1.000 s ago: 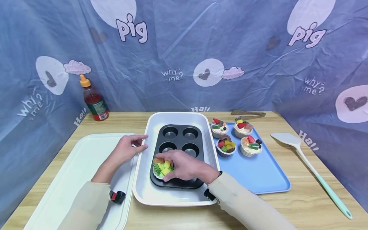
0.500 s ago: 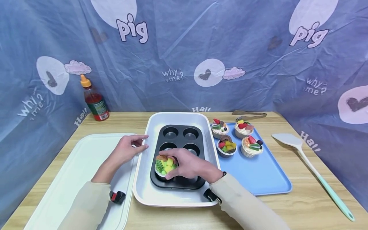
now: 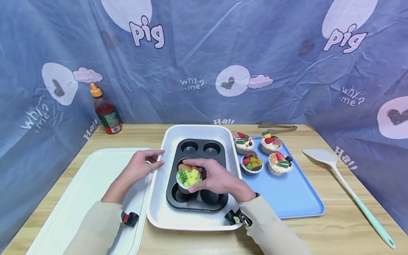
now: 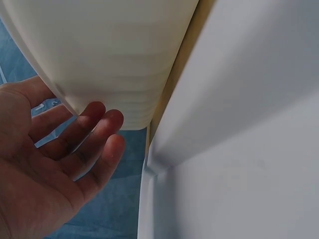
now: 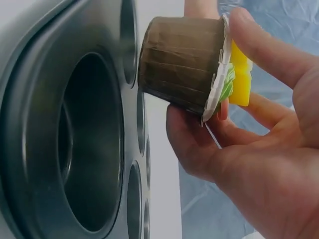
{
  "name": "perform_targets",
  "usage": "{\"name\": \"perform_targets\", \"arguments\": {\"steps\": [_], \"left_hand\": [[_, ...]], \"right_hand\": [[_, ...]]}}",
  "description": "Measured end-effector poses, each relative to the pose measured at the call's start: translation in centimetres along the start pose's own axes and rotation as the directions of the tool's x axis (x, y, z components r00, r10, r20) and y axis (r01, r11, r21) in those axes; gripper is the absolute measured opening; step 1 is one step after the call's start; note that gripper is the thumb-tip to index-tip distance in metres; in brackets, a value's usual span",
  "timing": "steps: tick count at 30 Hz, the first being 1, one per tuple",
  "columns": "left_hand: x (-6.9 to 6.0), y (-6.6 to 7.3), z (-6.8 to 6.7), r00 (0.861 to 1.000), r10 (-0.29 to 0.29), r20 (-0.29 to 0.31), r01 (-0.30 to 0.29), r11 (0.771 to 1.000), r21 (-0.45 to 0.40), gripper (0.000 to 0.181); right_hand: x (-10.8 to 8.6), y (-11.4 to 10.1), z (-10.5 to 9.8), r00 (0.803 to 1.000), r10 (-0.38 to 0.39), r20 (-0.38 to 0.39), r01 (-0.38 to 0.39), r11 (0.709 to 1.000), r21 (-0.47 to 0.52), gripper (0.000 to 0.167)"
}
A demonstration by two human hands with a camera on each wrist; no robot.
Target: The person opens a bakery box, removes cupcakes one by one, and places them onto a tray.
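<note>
My right hand (image 3: 220, 177) grips a cupcake (image 3: 188, 178) by its top edge, thumb on one side and fingers on the other. It has a brown paper case (image 5: 182, 62), green cream and yellow fruit cubes, and is raised above the black muffin tin (image 3: 200, 141). In the right wrist view its base is outside the cups. The muffin tin lies in a deep white tray (image 3: 236, 166). At that tray's left rim is my left hand (image 3: 143, 164), fingers loosely bent and apart, holding nothing; whether the fingertips touch the rim I cannot tell.
Several cupcakes (image 3: 251, 163) stand on a blue tray (image 3: 296, 198) at the right. Beyond it are tongs (image 3: 277, 126) and a spatula (image 3: 347, 186). A flat white tray (image 3: 86, 198) lies left; a sauce bottle (image 3: 108, 113) stands behind it.
My right hand has lifted the cupcake from the front-left cup of the muffin tin and moved it slightly right and away from me. My left hand has stayed in place.
</note>
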State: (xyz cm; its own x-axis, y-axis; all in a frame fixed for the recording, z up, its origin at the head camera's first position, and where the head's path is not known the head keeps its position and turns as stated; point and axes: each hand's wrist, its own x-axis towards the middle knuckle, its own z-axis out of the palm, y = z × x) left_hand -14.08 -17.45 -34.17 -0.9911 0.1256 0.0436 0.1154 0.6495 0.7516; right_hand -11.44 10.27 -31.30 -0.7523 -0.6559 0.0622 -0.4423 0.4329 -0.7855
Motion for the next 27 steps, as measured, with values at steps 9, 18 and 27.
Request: {"name": "perform_targets", "arguments": {"steps": [9,18,27], "left_hand": [[0.0,-0.3,0.0,0.999,0.05,-0.01,-0.05,0.999,0.018,0.039],[0.0,-0.3,0.1,0.998,0.06,-0.001,-0.06,0.998,0.019,0.039],[0.0,-0.3,0.0,0.998,0.056,0.0,-0.056,0.998,0.02,0.04]], "right_hand": [[-0.1,0.8,-1.0,0.999,0.0,-0.046,0.001,1.0,0.022,0.074],[-0.6,-0.1,-2.1,0.997,0.002,-0.078,0.001,0.999,0.048,0.076],[-2.3,-2.5,-3.8,0.99,0.046,-0.136,-0.036,0.997,0.073,0.077]]}}
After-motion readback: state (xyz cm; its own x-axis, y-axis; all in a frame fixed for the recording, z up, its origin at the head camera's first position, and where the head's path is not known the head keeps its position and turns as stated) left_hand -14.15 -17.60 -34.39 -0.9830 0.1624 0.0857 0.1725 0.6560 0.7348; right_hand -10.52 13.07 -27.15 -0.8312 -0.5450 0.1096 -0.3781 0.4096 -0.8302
